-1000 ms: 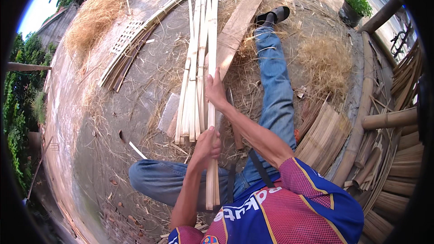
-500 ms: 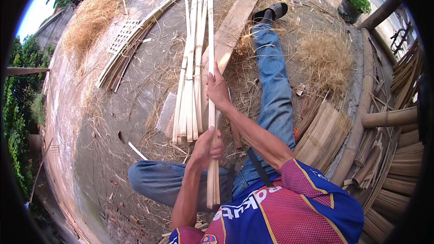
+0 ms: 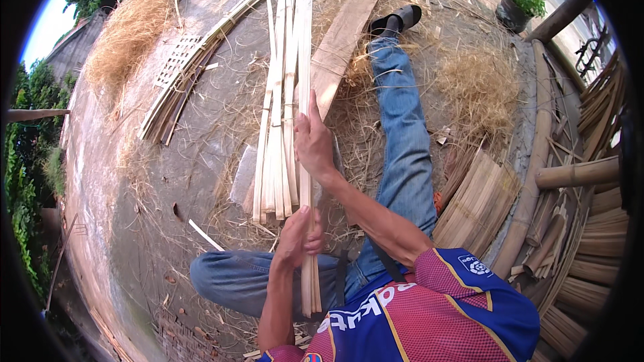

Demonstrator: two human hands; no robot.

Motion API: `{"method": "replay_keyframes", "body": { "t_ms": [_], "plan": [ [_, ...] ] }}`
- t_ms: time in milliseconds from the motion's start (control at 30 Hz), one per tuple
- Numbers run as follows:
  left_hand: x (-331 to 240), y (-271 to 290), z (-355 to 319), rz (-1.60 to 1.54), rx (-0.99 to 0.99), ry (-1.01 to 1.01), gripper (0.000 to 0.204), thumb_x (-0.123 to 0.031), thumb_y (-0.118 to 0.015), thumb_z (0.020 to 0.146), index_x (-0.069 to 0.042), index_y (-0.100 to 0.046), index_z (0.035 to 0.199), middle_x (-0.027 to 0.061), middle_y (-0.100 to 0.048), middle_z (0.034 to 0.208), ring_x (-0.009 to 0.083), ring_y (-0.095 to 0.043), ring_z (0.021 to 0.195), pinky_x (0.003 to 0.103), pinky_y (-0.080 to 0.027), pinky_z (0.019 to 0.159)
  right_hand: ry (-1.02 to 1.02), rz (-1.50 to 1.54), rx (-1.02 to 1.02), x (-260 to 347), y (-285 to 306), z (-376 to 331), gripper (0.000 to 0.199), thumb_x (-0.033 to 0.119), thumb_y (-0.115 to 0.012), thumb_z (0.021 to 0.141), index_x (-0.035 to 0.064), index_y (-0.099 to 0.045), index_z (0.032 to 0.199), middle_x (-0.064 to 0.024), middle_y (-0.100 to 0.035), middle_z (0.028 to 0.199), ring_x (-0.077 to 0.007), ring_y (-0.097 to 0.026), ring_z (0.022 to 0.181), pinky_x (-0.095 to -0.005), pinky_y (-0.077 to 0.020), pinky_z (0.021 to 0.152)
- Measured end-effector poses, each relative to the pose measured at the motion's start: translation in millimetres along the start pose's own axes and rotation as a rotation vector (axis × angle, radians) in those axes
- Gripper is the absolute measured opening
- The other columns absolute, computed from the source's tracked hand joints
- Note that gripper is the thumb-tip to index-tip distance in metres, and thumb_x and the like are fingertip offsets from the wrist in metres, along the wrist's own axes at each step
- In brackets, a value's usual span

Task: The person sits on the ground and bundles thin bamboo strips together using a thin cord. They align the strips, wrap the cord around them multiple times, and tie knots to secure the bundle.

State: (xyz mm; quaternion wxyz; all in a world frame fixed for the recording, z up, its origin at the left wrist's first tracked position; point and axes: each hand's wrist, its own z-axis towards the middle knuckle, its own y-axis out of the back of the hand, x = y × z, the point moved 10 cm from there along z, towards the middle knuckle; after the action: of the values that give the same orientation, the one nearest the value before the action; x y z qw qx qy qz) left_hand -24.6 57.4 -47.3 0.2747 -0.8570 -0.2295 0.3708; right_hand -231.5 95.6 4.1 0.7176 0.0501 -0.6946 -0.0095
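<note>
The concrete ground (image 3: 134, 181) spreads out widest under me, littered with dry straw (image 3: 127, 40) heaped at the far left and more of it (image 3: 479, 87) beside my outstretched leg. My right leg in blue jeans (image 3: 402, 134) runs straight ahead to a black sandal (image 3: 396, 20), while my left knee (image 3: 235, 281) is folded in close. To the right lie thick bamboo poles (image 3: 537, 161) and a stack of flat split pieces (image 3: 476, 204). A broad wooden plank (image 3: 342, 43) lies ahead, just right of the bundle of long bamboo strips (image 3: 285, 94), which stretches away from me along the ground. Further left another row of slats (image 3: 194, 74) curves past a small woven lattice panel (image 3: 176, 60). A potted plant (image 3: 516, 0) stands at the far right. One pale bamboo strip (image 3: 308, 275) runs from my lap up along the right edge of the bundle. My right hand (image 3: 314, 141) lies on it further up, fingers stretched along the strip and pressing it. My left hand (image 3: 298, 238) is clenched around the same strip near its lower end, just below the ends of the bundle
</note>
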Motion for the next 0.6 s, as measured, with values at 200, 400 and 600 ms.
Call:
{"method": "replay_keyframes", "body": {
  "t_ms": [200, 400, 600],
  "plan": [
    [-13, 3, 15, 0.026, -0.059, -0.002, 0.035, -0.045, -0.043, 0.108, -0.011, -0.051, 0.103, -0.0032, -0.036, 0.061, 0.0070, -0.032, 0.045, 0.024, -0.030, 0.040, 0.082, -0.016, -0.019, -11, -5, 26, 0.060, 0.028, -0.043, 0.110, 0.0120, -0.018, 0.162, -0.0036, -0.059, 0.074, -0.0095, -0.056, 0.049, -0.0282, -0.0478, 0.040],
    [-34, 27, 38, 0.070, -0.164, -0.005, 0.033, -0.042, -0.045, 0.108, -0.010, -0.055, 0.108, -0.0026, -0.041, 0.067, 0.0056, -0.036, 0.050, 0.021, -0.032, 0.044, -0.176, 0.018, 0.034, -75, -38, 54, 0.060, 0.023, -0.046, 0.108, 0.0127, -0.021, 0.161, -0.0045, -0.059, 0.077, -0.0104, -0.055, 0.049, -0.0283, -0.0497, 0.043],
    [-16, 34, 28, 0.043, -0.182, 0.044, 0.047, -0.043, -0.040, 0.109, -0.002, -0.054, 0.129, 0.0024, -0.055, 0.075, 0.0115, -0.053, 0.058, 0.025, -0.046, 0.053, -0.255, 0.067, 0.048, -113, -52, 57, 0.060, 0.016, -0.044, 0.105, 0.0036, -0.022, 0.159, -0.0063, -0.059, 0.070, -0.0138, -0.056, 0.047, -0.0323, -0.0503, 0.041]
  ]
}}
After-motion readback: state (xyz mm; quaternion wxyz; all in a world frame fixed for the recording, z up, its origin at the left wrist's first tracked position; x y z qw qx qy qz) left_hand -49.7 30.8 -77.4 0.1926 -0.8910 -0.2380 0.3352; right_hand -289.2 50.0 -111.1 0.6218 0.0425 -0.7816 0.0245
